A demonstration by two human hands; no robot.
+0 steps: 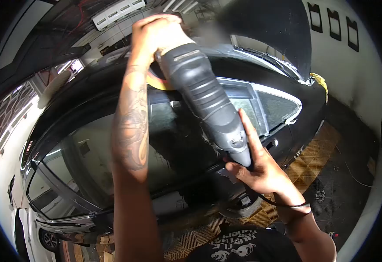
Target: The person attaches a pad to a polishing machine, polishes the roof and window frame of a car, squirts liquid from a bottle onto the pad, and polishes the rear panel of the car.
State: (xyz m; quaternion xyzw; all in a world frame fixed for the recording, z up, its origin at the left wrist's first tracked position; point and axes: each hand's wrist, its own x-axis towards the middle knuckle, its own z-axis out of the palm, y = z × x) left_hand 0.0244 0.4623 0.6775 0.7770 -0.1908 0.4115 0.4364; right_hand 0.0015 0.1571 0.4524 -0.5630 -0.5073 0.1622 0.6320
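A black and grey power tool (213, 100) spans the middle of the view, slanting from upper left to lower right. My left hand (158, 32) is wrapped over its upper end. Lower down, my right hand (261, 168) grips the narrow grey end, the fingers along its side. Part of a round pad with a yellow and red edge (159, 84) shows beneath the tool's head, over the roof of a black car (99, 98). Whether the pad touches the roof is hard to tell. The car's side windows lie below my forearms.
A raised dark panel (274, 35) stands at the upper right, with yellow material (320, 83) at its edge. Beyond is a pale wall (337, 65) with dark frames. Yellow and black floor tiles (317, 148) lie beside the car. A white vehicle (34, 231) is at lower left.
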